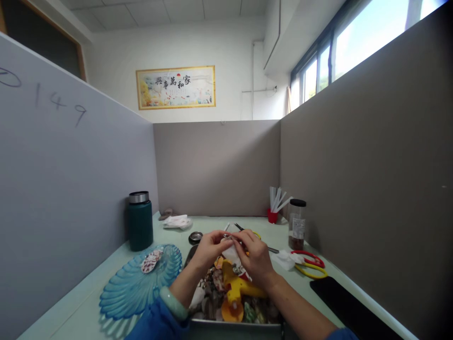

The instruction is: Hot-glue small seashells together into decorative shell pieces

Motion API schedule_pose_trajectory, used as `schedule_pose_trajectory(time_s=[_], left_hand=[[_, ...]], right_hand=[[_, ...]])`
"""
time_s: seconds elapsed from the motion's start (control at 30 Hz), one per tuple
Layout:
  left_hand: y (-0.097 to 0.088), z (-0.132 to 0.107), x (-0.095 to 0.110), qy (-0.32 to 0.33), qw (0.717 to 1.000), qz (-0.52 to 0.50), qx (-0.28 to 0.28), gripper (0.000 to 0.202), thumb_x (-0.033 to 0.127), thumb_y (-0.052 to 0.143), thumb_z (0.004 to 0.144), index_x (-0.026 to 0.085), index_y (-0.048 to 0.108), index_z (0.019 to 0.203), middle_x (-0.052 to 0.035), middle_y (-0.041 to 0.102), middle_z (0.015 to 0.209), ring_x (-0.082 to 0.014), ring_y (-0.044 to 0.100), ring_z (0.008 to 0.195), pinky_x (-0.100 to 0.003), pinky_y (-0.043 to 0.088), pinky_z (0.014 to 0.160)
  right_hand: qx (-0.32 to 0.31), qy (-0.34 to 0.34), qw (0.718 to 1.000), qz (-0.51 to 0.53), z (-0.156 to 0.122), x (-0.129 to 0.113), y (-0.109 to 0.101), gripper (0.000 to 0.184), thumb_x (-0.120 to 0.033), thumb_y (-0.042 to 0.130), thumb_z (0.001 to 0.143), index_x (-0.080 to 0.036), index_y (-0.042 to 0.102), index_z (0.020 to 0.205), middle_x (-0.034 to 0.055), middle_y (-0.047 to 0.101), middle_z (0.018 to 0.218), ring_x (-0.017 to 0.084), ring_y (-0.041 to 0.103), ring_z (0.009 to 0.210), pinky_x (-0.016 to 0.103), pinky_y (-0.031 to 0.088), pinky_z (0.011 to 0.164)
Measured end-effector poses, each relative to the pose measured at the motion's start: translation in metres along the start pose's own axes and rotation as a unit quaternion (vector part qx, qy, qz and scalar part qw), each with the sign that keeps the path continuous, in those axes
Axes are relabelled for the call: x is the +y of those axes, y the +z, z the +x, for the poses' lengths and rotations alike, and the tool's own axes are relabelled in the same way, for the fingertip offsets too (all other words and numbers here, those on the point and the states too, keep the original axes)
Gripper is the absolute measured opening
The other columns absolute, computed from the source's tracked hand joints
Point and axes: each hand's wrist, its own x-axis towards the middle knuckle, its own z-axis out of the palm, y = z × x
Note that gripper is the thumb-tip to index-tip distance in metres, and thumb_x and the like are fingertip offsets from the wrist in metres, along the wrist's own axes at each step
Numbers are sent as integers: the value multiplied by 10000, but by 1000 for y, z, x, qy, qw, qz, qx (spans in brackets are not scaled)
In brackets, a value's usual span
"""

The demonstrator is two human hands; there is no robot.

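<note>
My left hand (209, 249) and my right hand (255, 255) meet fingertip to fingertip above a metal tray (237, 324). Their fingers are closed in a pinch around a small item, too hidden to name. Beneath them the tray holds stones, shells and a yellow plastic object (235, 285) with a rounded end. To the left of my left forearm lies a blue, shell-shaped glass plate (129, 290), and a speckled shell (152, 261) rests on it.
A teal bottle (140, 222) stands at the left partition. On the right are a clear jar (297, 225), a red cup (272, 216) of white sticks, crumpled tissue (287, 259), red-and-yellow handles (311, 269) and a black phone-like slab (348, 302). A round metal lid (195, 237) sits behind the tray.
</note>
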Motion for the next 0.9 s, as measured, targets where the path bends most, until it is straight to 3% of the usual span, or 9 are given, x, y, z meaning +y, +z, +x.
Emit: schedule_pose_trajectory(time_s=[0.07,0.17,0.33,0.63,0.77,0.9], left_hand=[[0,-1,-1,-14,1000,-10,-15,382,383,743,648,141,643,926,-23,663,759,-145,579,647,-239,447,561],[0,0,-2,-35,999,-35,-10,368,397,737,653,139,606,880,-3,634,695,-123,557,602,-227,435,551],[2,2,-7,-11,999,-32,9,336,401,745,635,131,570,731,26,579,615,-93,508,565,-205,398,548],[4,-1,1,4,1000,8,21,342,427,718,661,132,571,749,19,572,623,-97,501,561,-208,385,537],[3,-1,2,6,1000,6,29,350,448,702,678,142,577,795,2,601,678,-115,542,602,-218,420,555],[3,-1,3,-14,999,1,31,378,460,701,679,156,565,857,7,602,678,-116,550,578,-215,419,521]], right_hand=[[12,0,1000,2,0,1,1,163,-186,480,903,-213,587,1024,68,605,917,198,575,849,324,457,770],[15,-11,1000,-6,0,2,2,145,-193,487,899,-207,588,1003,74,611,913,207,575,851,331,458,769],[3,-7,1000,-24,-1,1,2,136,-203,491,901,-204,602,981,67,606,880,203,573,835,321,455,761],[-5,1,1000,-11,1,1,3,148,-212,475,908,-201,609,970,65,607,891,195,569,849,310,441,777],[16,72,996,54,0,3,4,179,-270,534,889,-195,566,1048,35,599,846,155,561,717,274,447,691],[19,110,990,81,1,4,4,120,-296,532,894,-195,584,854,11,567,759,137,526,657,256,417,634]])
